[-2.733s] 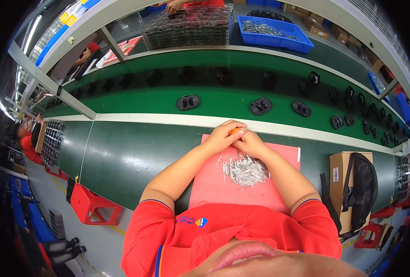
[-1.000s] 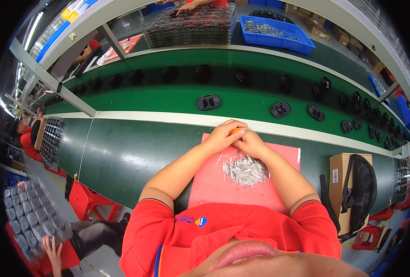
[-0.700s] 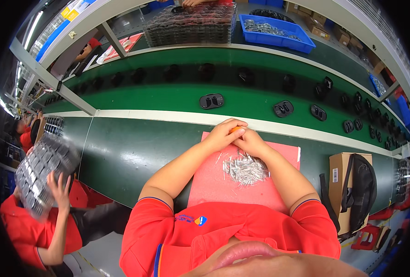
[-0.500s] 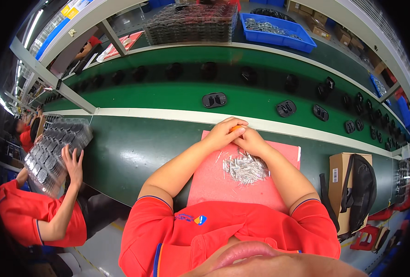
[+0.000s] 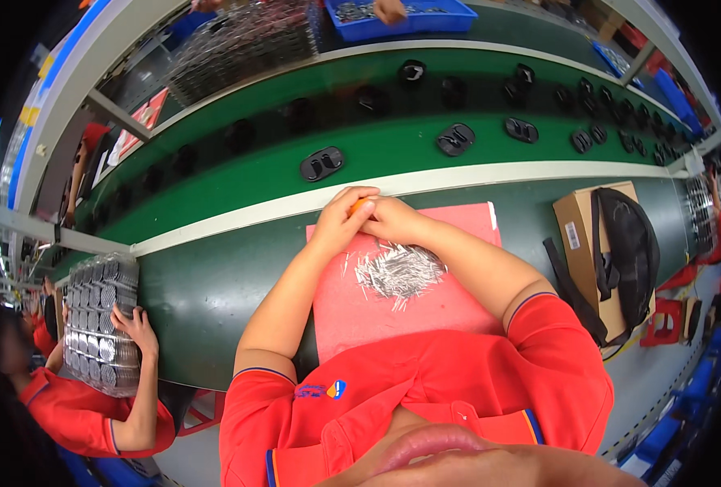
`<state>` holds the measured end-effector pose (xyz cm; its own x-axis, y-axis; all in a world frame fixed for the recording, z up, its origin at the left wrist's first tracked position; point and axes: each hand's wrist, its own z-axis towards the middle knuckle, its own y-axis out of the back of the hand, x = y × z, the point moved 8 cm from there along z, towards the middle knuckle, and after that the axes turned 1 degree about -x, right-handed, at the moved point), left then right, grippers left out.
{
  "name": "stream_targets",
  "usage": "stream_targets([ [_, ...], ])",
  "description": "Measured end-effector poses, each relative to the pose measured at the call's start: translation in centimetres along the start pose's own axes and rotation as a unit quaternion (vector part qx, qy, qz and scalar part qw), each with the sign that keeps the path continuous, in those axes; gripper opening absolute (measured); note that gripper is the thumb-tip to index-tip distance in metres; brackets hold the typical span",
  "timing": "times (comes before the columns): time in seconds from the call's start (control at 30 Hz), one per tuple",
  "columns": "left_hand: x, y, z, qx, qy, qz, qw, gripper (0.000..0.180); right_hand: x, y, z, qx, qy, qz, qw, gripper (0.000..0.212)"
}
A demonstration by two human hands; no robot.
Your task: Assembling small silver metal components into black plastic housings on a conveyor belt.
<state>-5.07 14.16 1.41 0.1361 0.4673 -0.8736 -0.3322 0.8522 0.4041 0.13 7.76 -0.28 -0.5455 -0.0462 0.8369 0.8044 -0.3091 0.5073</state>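
Note:
Both my hands are closed together over the far edge of a pink mat (image 5: 360, 316). My left hand (image 5: 337, 217) and my right hand (image 5: 397, 221) meet around a small orange object (image 5: 361, 204). Only a bit of it shows between the fingers, so its kind is hidden. My right thumb lies across towards the left hand. Just nearer than the hands, a loose pile of thin silvery metal pins (image 5: 401, 272) is spread on the mat.
Beyond a white rail (image 5: 255, 213), a green conveyor belt (image 5: 238, 174) carries black oval parts (image 5: 322, 164). Right of the mat are a cardboard box (image 5: 575, 223) and black bag (image 5: 630, 256). At left a co-worker holds stacked clear trays (image 5: 101, 325); a blue bin (image 5: 409, 20) stands beyond.
The view has shifted, so the belt and mat sit differently. My hands stay together around the orange object. The co-worker's trays are now more upright, and a hand appears at the blue bin.

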Motion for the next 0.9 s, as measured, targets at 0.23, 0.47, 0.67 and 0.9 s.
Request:
stream_targets([
  [0.23,0.8,1.3,-0.1,0.000,-0.010,0.010,1.000,0.029,0.6,-0.9,1.1,-0.003,0.007,0.002,1.000,0.022],
  [0.47,0.9,2.5,-0.4,0.002,-0.014,0.012,1.000,0.028,1.4,-1.5,1.9,0.007,-0.009,0.005,1.000,0.023],
  [0.67,1.0,3.7,-0.7,0.000,-0.013,0.009,1.000,0.028,2.2,-2.0,2.7,0.004,-0.006,0.012,1.000,0.023],
  [0.9,1.4,4.7,-0.9,0.010,-0.016,0.012,1.000,0.029,2.0,-2.9,3.7,-0.011,0.011,0.003,1.000,0.022],
])
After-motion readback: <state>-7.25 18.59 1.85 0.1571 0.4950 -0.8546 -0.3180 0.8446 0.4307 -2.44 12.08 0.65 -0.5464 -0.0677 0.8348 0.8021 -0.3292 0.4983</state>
